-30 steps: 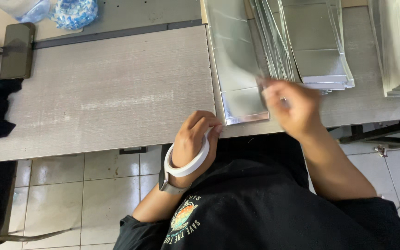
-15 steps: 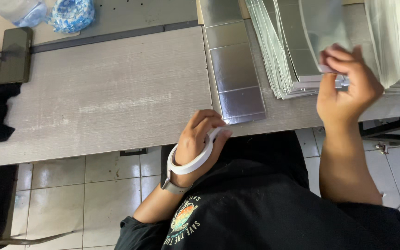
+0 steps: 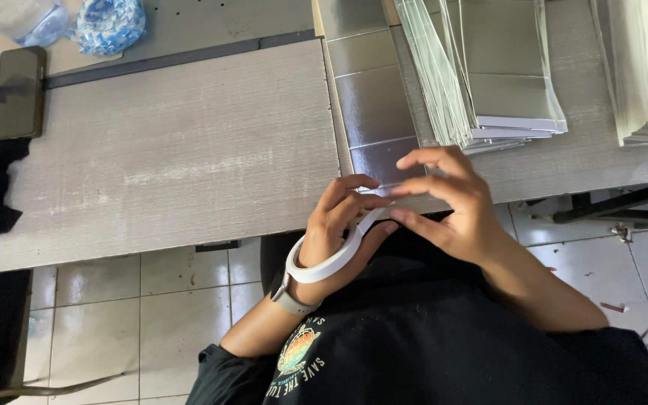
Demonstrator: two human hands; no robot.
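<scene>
Down at the table's near edge, both hands meet: the left hand (image 3: 343, 225) wears a white tape roll (image 3: 331, 259) around its wrist, fingers curled, pinching the tape's end; the right hand (image 3: 448, 199) is half open, fingertips touching it. Silver sheets (image 3: 376, 112) lie on the grey table (image 3: 174, 157), above a tiled floor (image 3: 144, 315).

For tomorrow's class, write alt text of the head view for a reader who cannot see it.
At a grey table's edge, both hands meet: the left hand, a white tape roll looped around its wrist, and the right hand. Silver sheets lie stacked behind.
</scene>
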